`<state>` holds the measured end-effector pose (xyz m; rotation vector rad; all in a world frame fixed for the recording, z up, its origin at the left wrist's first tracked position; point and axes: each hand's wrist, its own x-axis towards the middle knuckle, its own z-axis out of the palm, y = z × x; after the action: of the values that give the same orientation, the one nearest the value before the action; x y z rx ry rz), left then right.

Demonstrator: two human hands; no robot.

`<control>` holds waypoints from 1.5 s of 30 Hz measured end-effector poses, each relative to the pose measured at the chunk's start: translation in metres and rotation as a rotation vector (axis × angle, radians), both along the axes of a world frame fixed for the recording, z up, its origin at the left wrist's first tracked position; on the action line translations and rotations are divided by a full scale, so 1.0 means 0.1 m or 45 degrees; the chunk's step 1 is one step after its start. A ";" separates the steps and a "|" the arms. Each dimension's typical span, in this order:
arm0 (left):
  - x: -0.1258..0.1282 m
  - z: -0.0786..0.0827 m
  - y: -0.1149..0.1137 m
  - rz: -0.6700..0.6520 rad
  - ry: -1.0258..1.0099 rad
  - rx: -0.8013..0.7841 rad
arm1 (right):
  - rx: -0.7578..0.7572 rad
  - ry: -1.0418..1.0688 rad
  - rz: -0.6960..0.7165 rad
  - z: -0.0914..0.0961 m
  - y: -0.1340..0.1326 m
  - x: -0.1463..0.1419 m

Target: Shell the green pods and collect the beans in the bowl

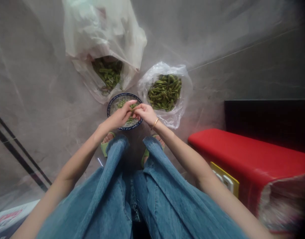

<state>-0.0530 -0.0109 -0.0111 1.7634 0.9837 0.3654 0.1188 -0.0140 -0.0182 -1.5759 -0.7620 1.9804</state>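
My left hand [122,115] and my right hand [145,113] meet fingertip to fingertip over a blue-rimmed bowl [112,103] on the floor. Both pinch a small green pea pod [134,107] between them. The bowl holds shelled green peas and some pods. A gold bangle circles my right wrist. To the right of the bowl lies a clear plastic bag [177,113] full of green pods. Behind the bowl, a large white plastic bag [102,36] gapes open with more green pods inside.
I sit with legs in blue jeans and feet in green sandals [105,145] beside the bowl. A red box [252,162] with a yellow label stands at my right. Dark floor strips run along the left; grey marble tile lies all around.
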 end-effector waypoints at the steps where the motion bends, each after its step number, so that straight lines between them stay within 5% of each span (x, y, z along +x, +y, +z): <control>1: -0.01 -0.02 -0.01 -0.001 0.013 0.001 | 0.030 -0.037 -0.021 -0.03 0.03 0.02; 4: -0.05 -0.09 -0.04 0.074 0.085 0.008 | 0.285 -0.054 -0.019 -0.04 0.19 0.01; 8: -0.05 -0.13 -0.06 0.151 0.159 0.082 | 0.800 0.154 0.263 0.14 0.52 -0.20; 11: -0.02 -0.08 -0.05 0.157 0.178 0.079 | 1.029 0.036 0.360 0.22 0.71 -0.27; 16: 0.01 0.03 -0.04 0.063 0.371 0.007 | 0.862 -0.821 0.232 -0.07 0.71 0.32; 19: 0.03 0.06 -0.03 0.069 0.463 -0.003 | 0.725 -1.274 0.313 -0.30 0.72 0.74; 23: 0.09 0.06 -0.01 0.009 0.458 0.036 | 0.755 -1.429 0.466 -0.46 0.86 0.87; 29: 0.08 0.08 -0.02 0.082 0.334 0.090 | 0.694 -1.193 0.228 -0.38 0.95 0.81; 34: 0.09 0.09 0.00 0.360 0.162 0.149 | 0.525 -0.641 0.028 0.01 0.57 0.74; 39: 0.20 0.12 0.06 0.327 -0.087 0.226 | 0.325 -0.185 0.029 0.40 0.22 0.49; 45: 0.19 0.19 0.02 0.328 -0.289 0.181 | 0.320 -0.031 0.088 0.42 0.14 0.32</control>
<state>-0.0343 -0.0089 0.0083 1.6781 1.0418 0.7989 0.1506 0.0005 0.0242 -1.4443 -1.0436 1.8322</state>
